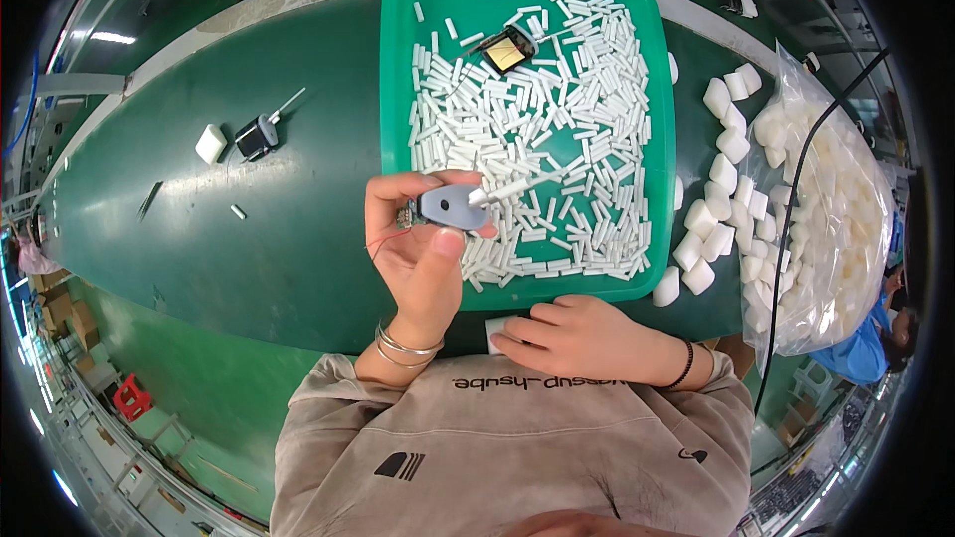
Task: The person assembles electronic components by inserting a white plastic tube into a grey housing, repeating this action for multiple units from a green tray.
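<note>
My left hand (pixel 423 259) is raised over the near left part of the green tray (pixel 396 30), closed around a small grey device (pixel 453 207). The device has a rounded plate with a dark hole and a rod bearing a white sleeve (pixel 502 191) that points right. Thin red wires trail from its left end. At the tray's near edge, my right hand (pixel 587 338) has its fingers bent over a white foam block (pixel 496 334); its thumb is hidden. Many short white tubes (pixel 607 129) fill the tray, and a similar device with a yellow square face (pixel 508 49) lies on them.
On the table's left are another device (pixel 258 138), a white foam block (pixel 210 144), a loose tube (pixel 239 211) and thin dark pieces (pixel 150 199). Right of the tray lie scattered foam blocks (pixel 723 174) and a clear bag (pixel 831 209) of more, crossed by a black cable (pixel 796 179).
</note>
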Motion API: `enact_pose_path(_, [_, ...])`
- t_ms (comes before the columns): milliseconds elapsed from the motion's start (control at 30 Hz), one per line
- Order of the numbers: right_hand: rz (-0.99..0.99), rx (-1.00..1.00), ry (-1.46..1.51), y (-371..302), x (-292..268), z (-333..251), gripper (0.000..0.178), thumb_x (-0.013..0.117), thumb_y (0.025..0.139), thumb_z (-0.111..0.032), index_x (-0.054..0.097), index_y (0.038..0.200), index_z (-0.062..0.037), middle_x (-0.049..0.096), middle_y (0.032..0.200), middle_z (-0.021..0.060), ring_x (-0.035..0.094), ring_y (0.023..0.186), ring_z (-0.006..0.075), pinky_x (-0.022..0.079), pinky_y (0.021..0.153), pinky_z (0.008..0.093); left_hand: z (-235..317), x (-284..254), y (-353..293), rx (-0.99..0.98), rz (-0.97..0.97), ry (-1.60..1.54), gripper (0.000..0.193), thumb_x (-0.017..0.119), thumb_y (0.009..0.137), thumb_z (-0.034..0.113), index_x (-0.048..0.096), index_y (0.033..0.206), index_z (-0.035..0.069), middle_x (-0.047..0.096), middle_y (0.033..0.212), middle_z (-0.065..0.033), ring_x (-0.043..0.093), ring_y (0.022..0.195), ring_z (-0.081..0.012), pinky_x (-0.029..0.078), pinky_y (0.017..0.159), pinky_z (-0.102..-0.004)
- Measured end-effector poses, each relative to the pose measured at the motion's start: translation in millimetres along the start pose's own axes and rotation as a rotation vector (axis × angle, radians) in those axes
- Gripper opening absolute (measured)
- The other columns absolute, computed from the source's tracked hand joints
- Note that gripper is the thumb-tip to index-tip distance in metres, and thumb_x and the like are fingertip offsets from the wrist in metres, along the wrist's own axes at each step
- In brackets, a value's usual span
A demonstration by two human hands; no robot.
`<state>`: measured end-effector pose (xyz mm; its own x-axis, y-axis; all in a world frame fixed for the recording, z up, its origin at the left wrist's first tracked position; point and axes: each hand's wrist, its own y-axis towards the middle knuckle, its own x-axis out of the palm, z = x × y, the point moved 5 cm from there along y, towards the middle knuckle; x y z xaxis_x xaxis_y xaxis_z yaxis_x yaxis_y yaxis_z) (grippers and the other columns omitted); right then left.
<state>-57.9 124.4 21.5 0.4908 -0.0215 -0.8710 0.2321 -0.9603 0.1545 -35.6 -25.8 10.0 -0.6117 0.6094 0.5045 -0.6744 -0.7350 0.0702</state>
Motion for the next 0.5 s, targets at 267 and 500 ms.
enact_pose_path(267, [-0.082,0.155,-0.334,6,15,-23,0.045,0.053,0.068,-0.015,0.051,0.113,-0.0103,0.051,0.096,0.0043,0.046,0.064,0.0129,0.038,0.053,0.0231,2,-4,-6,0.054,-0.046,-0.15,0.032,0.057,0.075,0.003,0.039,0.102,0.001,0.054,0.099,-0.0227,0.057,0.067,-0.0185,0.049,0.061,-0.0292])
enact_pose_path(500, [0.023,0.293,-0.134,12,32,-34,0.047,0.057,0.07,-0.019,0.048,0.115,-0.0123,0.046,0.082,0.0061,0.047,0.057,0.0144,0.039,0.04,0.021,4,-4,-8,0.044,-0.022,-0.174,0.027,0.054,0.076,0.0,0.042,0.099,0.002,0.055,0.099,-0.0223,0.058,0.066,-0.0167,0.049,0.06,-0.0287])
